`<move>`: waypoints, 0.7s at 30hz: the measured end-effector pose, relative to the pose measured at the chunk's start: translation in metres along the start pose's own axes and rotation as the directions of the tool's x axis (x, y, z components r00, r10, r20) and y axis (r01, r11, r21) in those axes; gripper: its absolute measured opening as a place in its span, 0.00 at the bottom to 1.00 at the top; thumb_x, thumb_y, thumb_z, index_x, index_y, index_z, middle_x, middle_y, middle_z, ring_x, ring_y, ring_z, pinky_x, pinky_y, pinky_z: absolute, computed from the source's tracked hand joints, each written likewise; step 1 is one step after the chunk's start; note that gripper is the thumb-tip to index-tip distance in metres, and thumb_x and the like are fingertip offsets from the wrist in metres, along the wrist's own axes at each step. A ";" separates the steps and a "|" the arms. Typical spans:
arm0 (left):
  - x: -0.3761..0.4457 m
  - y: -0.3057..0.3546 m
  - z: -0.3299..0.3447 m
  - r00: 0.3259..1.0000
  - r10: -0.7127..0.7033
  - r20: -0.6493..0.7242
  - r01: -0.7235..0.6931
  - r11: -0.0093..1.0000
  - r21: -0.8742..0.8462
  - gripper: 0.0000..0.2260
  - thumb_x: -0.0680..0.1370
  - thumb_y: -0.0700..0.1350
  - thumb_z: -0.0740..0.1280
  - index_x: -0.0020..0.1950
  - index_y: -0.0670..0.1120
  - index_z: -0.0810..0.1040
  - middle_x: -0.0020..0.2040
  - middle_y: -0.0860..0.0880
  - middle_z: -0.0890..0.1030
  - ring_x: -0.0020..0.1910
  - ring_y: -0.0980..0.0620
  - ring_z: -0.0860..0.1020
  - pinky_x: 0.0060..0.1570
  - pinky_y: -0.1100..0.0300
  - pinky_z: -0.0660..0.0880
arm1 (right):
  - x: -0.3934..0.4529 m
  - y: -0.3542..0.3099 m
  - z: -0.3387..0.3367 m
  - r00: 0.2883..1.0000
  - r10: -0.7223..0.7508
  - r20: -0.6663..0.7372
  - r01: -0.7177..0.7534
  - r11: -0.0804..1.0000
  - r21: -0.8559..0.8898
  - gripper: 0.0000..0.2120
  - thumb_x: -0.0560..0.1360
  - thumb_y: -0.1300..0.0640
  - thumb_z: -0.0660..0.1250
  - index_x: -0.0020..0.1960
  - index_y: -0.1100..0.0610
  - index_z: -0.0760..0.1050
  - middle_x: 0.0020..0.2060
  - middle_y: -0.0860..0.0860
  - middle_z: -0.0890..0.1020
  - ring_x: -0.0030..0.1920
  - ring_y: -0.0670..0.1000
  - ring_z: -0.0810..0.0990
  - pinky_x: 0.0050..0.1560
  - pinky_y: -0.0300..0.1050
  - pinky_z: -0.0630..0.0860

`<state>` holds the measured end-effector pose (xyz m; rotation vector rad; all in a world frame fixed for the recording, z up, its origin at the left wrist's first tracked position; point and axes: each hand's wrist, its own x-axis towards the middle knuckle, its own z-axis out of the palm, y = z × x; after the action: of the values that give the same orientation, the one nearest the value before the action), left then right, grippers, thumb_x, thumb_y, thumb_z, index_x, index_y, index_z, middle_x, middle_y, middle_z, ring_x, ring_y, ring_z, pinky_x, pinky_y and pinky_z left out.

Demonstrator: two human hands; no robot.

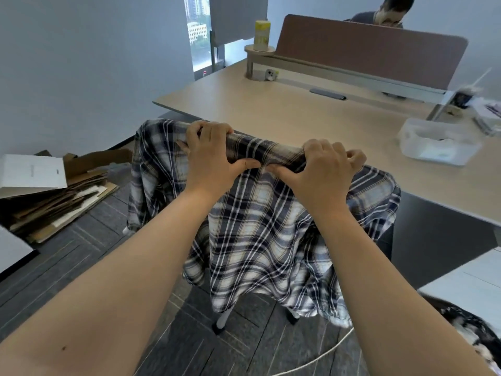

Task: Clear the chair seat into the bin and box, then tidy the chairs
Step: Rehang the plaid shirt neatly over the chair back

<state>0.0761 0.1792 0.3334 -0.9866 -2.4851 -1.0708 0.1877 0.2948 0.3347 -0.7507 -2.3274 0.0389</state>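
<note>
Chair (pixel 221 320) stands close in front of the person, its back draped all over with a plaid shirt (pixel 260 229), only its legs showing below. Both hands grip the top of the back through the cloth: the left hand (pixel 210 156) has its fingers (pixel 214 128) curled over the top rail, the right hand (pixel 324 169) has its fingers clamped on the same rail just beside it. Flattened cardboard (pixel 59 202) lies on the floor to the left. Beyond the chair runs the wooden surface (pixel 298 112), carrying a white box (pixel 436 143) on the right and a canister (pixel 261 36) at the far end.
</note>
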 end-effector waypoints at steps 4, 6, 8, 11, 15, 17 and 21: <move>0.022 0.010 0.022 1.000 0.013 0.023 -0.013 1.000 -0.014 0.29 0.66 0.53 0.72 0.59 0.38 0.68 0.61 0.41 0.70 0.68 0.41 0.58 0.65 0.53 0.60 | 0.018 0.020 0.009 0.999 0.036 0.016 -0.037 0.998 0.046 0.30 0.64 0.34 0.66 0.44 0.62 0.73 0.41 0.57 0.78 0.46 0.57 0.73 0.51 0.53 0.54; 0.033 0.013 0.031 0.999 0.019 0.028 -0.018 0.999 -0.027 0.28 0.67 0.53 0.72 0.59 0.38 0.68 0.61 0.40 0.70 0.68 0.41 0.58 0.65 0.53 0.60 | 0.028 0.027 0.015 0.999 0.047 0.022 -0.048 0.999 0.023 0.30 0.65 0.34 0.66 0.45 0.61 0.73 0.44 0.56 0.79 0.48 0.57 0.73 0.50 0.52 0.53; 0.045 0.015 0.041 0.999 0.034 0.029 -0.032 0.999 -0.040 0.28 0.67 0.52 0.72 0.59 0.38 0.68 0.61 0.40 0.70 0.68 0.41 0.58 0.65 0.53 0.60 | 0.038 0.034 0.021 0.997 0.066 0.043 -0.067 0.998 0.013 0.30 0.65 0.34 0.65 0.47 0.61 0.73 0.46 0.56 0.79 0.50 0.57 0.73 0.53 0.53 0.54; 0.062 0.019 0.056 0.998 0.050 0.032 -0.048 0.997 -0.055 0.28 0.68 0.51 0.72 0.59 0.38 0.67 0.62 0.40 0.69 0.69 0.41 0.57 0.65 0.54 0.58 | 0.052 0.044 0.027 0.992 0.097 0.076 -0.098 0.995 0.019 0.30 0.66 0.34 0.65 0.49 0.61 0.72 0.47 0.56 0.78 0.52 0.57 0.71 0.56 0.56 0.61; 0.085 0.022 0.076 0.995 0.090 0.033 -0.088 0.993 -0.073 0.28 0.67 0.52 0.71 0.59 0.37 0.67 0.62 0.39 0.69 0.69 0.40 0.58 0.65 0.56 0.57 | 0.070 0.057 0.032 0.982 0.153 0.114 -0.156 0.988 0.015 0.29 0.67 0.35 0.64 0.50 0.60 0.71 0.43 0.51 0.69 0.54 0.56 0.69 0.56 0.55 0.61; 0.095 0.022 0.086 0.993 0.111 0.044 -0.107 0.991 -0.075 0.29 0.67 0.53 0.71 0.59 0.37 0.67 0.62 0.39 0.70 0.69 0.40 0.58 0.64 0.58 0.56 | 0.078 0.062 0.036 0.977 0.178 0.116 -0.181 0.983 0.012 0.29 0.67 0.35 0.64 0.50 0.60 0.71 0.43 0.51 0.69 0.54 0.56 0.69 0.56 0.55 0.60; 0.119 0.022 0.101 0.988 0.140 0.072 -0.132 0.986 -0.105 0.29 0.67 0.53 0.71 0.60 0.38 0.67 0.63 0.40 0.69 0.69 0.41 0.57 0.65 0.57 0.56 | 0.095 0.069 0.047 0.966 0.231 0.112 -0.235 0.972 0.019 0.28 0.67 0.36 0.65 0.51 0.61 0.71 0.45 0.53 0.73 0.52 0.56 0.68 0.55 0.55 0.60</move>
<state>0.0062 0.3207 0.3320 -1.2317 -2.4038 -1.1429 0.1362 0.4106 0.3404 -1.0260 -2.3227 0.2262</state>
